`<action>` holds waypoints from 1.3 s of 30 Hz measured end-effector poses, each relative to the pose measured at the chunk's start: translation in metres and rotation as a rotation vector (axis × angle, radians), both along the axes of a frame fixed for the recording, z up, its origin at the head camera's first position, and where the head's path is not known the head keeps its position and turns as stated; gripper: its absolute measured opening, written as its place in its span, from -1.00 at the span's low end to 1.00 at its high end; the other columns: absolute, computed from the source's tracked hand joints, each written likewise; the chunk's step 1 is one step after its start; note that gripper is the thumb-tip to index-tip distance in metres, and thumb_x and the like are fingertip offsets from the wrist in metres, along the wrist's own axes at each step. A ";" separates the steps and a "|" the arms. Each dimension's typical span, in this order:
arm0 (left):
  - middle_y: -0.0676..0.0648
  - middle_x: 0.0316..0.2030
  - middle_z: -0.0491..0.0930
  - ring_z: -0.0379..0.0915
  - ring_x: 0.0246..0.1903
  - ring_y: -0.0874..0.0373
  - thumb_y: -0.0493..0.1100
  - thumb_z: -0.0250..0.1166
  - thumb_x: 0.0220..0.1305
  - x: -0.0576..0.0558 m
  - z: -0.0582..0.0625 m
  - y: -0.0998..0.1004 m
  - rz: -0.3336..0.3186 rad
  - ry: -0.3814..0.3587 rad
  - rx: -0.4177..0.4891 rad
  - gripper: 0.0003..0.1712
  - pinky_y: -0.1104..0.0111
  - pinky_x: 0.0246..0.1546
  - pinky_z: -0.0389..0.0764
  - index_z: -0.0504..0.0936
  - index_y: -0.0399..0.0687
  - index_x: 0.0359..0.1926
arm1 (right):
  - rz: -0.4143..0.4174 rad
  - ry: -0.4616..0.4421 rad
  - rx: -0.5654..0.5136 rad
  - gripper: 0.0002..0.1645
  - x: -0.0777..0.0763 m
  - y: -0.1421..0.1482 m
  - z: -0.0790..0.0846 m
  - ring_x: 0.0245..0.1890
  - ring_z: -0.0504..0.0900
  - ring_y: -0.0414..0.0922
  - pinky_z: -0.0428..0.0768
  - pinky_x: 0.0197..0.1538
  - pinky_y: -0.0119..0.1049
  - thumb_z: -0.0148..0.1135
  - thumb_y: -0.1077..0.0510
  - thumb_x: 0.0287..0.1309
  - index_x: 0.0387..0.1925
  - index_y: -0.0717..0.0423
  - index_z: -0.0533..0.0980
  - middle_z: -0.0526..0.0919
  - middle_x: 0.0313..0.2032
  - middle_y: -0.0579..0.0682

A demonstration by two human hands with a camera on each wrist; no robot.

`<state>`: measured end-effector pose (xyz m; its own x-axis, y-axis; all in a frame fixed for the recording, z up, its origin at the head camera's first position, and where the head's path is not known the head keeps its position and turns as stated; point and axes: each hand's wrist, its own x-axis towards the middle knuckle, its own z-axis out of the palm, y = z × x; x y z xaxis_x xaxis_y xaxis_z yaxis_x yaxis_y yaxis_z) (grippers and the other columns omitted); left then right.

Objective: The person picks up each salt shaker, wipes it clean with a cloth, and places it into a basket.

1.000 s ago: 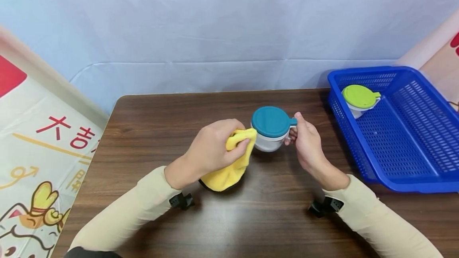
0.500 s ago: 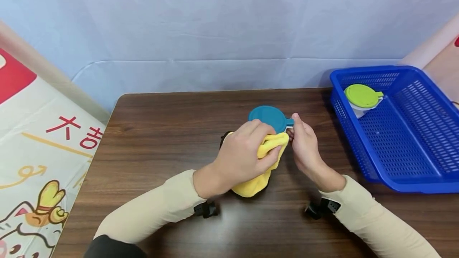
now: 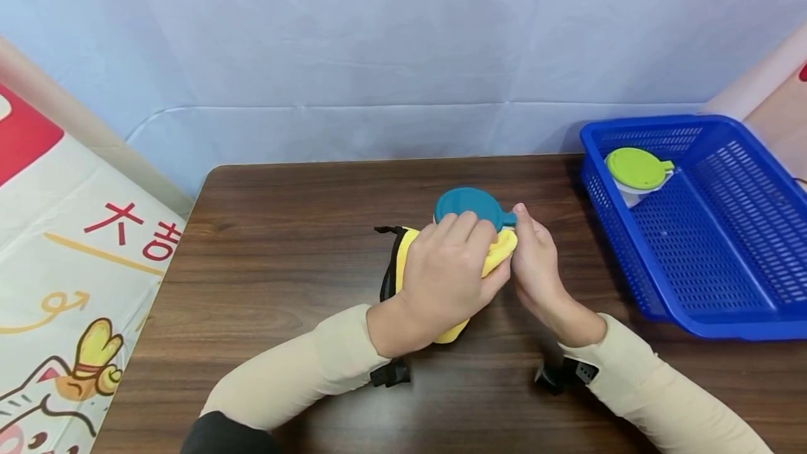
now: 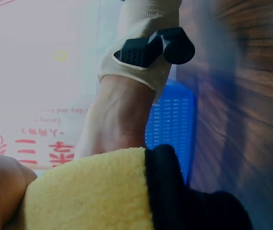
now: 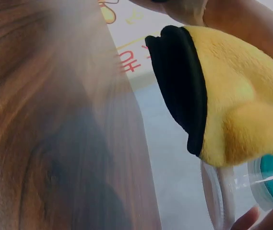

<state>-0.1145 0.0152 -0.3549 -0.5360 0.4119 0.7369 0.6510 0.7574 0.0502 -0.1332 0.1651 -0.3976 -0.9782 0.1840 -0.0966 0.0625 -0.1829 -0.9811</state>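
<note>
My left hand [image 3: 444,275] grips a yellow cloth [image 4: 93,191] with a black edge, bunched against the near side of a clear jar [image 5: 218,191]. The jar has a teal lid [image 3: 466,203] with a tab and a handle at its right. My right hand [image 3: 536,261] holds the jar by that handle, its thumb up by the lid's tab. In the head view the left hand and the cloth hide most of the jar's body. The right wrist view shows the cloth [image 5: 242,100] hanging over the jar's side.
A blue plastic basket [image 3: 668,286] stands on the right of the brown wooden table [image 3: 296,230]. Inside its left corner sits another jar with a green lid [image 3: 637,168]. A pale sheet [image 3: 378,54] hangs behind the table, and a printed banner [image 3: 76,265] is at the left.
My left hand has moved right with the cloth, from the jar's left side across its front, close to the right hand. The jar has shifted very slightly left; the right hand keeps its hold.
</note>
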 end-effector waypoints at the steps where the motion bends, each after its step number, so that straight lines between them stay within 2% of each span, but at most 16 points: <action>1: 0.07 -0.58 0.39 0.29 -0.59 0.20 0.04 0.34 0.20 0.000 0.000 0.002 0.012 0.009 -0.006 -0.73 0.45 -0.61 0.31 0.55 -0.02 -0.47 | 0.002 0.002 -0.005 -0.41 0.001 0.000 0.000 -0.55 0.48 -0.31 0.50 -0.41 -0.50 -0.09 -0.14 0.58 -0.60 -0.01 0.46 0.48 -0.64 -0.18; 10: 0.08 -0.59 0.42 0.32 -0.58 0.20 0.07 0.32 0.26 0.002 -0.007 0.011 0.091 0.082 -0.084 -0.72 0.44 -0.63 0.25 0.60 0.04 -0.49 | 0.024 0.025 -0.034 -0.44 0.006 -0.003 0.002 -0.58 0.49 -0.33 0.51 -0.48 -0.51 -0.09 -0.11 0.59 -0.55 0.03 0.47 0.51 -0.62 -0.17; 20: 0.06 -0.63 0.35 0.29 -0.61 0.18 -0.14 0.27 0.27 -0.002 -0.014 0.016 0.153 0.180 -0.122 -0.75 0.43 -0.64 0.20 0.51 0.05 -0.56 | -0.004 0.005 0.009 -0.39 0.008 -0.006 0.002 -0.58 0.42 -0.30 0.43 -0.46 -0.48 -0.11 -0.07 0.60 -0.64 -0.04 0.49 0.48 -0.65 -0.18; 29: 0.06 -0.64 0.32 0.27 -0.63 0.19 -0.20 0.25 0.27 -0.002 -0.015 0.015 0.169 0.189 -0.133 -0.74 0.43 -0.65 0.18 0.50 0.04 -0.57 | 0.004 0.018 0.016 -0.38 0.007 -0.006 0.001 -0.55 0.44 -0.30 0.44 -0.45 -0.48 -0.12 -0.06 0.60 -0.64 -0.05 0.51 0.50 -0.63 -0.19; 39: 0.05 -0.62 0.36 0.30 -0.60 0.16 -0.16 0.27 0.26 0.000 -0.011 0.010 0.151 0.148 -0.135 -0.76 0.43 -0.64 0.22 0.51 0.03 -0.55 | 0.022 0.057 0.023 -0.38 0.006 -0.005 0.000 -0.51 0.44 -0.29 0.45 -0.40 -0.47 -0.14 -0.05 0.61 -0.63 -0.04 0.52 0.51 -0.60 -0.18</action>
